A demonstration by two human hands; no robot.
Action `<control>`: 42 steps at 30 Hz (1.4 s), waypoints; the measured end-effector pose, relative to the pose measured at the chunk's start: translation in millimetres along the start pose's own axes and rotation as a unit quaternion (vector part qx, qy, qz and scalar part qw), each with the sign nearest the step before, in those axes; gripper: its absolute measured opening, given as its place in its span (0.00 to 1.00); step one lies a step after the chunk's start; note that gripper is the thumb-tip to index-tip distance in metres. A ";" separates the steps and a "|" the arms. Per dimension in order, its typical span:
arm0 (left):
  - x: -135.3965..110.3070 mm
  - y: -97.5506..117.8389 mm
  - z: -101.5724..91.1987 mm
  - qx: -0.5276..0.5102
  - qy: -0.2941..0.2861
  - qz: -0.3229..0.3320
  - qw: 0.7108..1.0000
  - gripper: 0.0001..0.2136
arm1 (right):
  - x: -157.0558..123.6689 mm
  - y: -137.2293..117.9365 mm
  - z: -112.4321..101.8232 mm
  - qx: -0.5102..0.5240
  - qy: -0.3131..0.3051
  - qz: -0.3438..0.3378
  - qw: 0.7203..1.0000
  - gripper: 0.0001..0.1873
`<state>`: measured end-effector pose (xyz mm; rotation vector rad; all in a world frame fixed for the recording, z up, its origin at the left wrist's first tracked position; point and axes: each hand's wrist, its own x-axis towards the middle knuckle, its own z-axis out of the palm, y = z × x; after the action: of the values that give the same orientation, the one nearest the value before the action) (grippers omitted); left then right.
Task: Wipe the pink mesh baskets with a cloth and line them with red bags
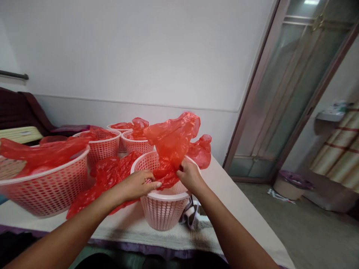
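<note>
Pinching bag [174, 136] with right hand [191, 176] at 3 o'clock in basket [165, 213], resting left hand [140, 183] near 8 o'clock, grip unclear, apparently for steadiness.

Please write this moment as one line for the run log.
left grip: at rim of front basket | right grip: holding red bag, partly inside basket | left side: other baskets, bags inside

We look from a single camera worn on the person's head, facing forward and down at close range onto the round pink perforated plastic basket [165, 212], past the white-topped bench [232, 198] to the plain pale wall [146, 56].
</note>
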<state>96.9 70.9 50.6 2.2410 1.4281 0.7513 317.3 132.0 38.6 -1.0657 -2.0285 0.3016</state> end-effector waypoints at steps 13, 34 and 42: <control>1.2 -8.2 11.2 0.034 0.063 -0.079 0.994 0.11 | -6.0 9.1 11.6 -0.039 0.028 -0.029 0.998 0.19; -5.3 -28.8 13.7 0.066 0.255 0.133 0.955 0.07 | -46.5 15.3 -9.6 -0.090 0.106 -0.036 0.990 0.22; -8.8 -26.7 15.4 0.032 0.248 0.128 0.960 0.07 | -51.3 13.6 -9.7 -0.088 0.124 -0.082 0.985 0.08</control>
<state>84.5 73.5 21.2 2.4241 1.3905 1.4560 348.8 99.2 9.5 -0.9805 -1.9269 -0.0941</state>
